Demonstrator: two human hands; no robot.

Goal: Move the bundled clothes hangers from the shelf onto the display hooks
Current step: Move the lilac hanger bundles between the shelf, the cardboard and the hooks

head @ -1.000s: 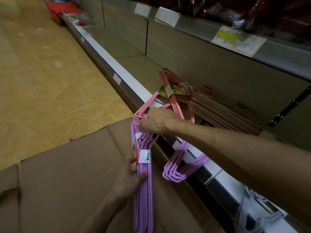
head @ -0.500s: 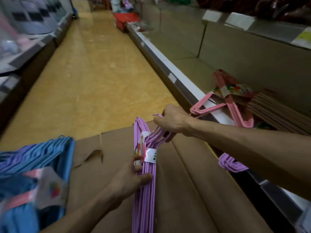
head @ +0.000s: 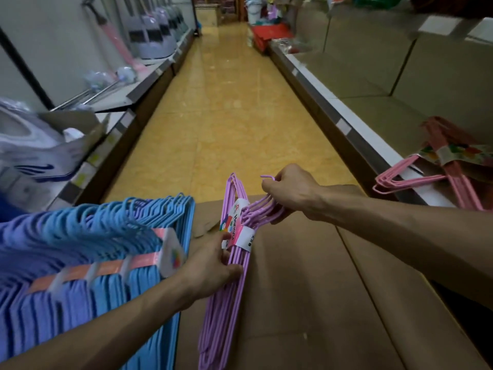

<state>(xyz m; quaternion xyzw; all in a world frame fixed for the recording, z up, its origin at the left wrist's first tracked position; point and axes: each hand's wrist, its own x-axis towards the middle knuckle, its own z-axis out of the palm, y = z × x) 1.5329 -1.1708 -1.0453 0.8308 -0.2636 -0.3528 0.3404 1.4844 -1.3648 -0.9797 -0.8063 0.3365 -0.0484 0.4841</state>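
Observation:
I hold a purple hanger bundle (head: 226, 303) with a pink and white label over a large cardboard box (head: 320, 303). My right hand (head: 290, 193) grips the bundle's hook ends at the top. My left hand (head: 213, 263) holds the bundle's side just below the label. Pink hanger bundles (head: 440, 172) with a colourful label lie on the right shelf (head: 373, 145), partly over its front edge. Rows of blue and violet hanger bundles (head: 93, 249) hang at the lower left; what carries them is hidden.
A yellow tiled aisle floor (head: 226, 102) runs ahead between two shelf rows. The left shelf (head: 128, 94) carries mops, buckets and white plastic goods. Red items (head: 269, 33) sit on the floor far down the aisle at the right.
My view has swung left from the right shelf toward the aisle and the hanging blue bundles. Both hands have carried the purple bundle away from the shelf, over the cardboard box.

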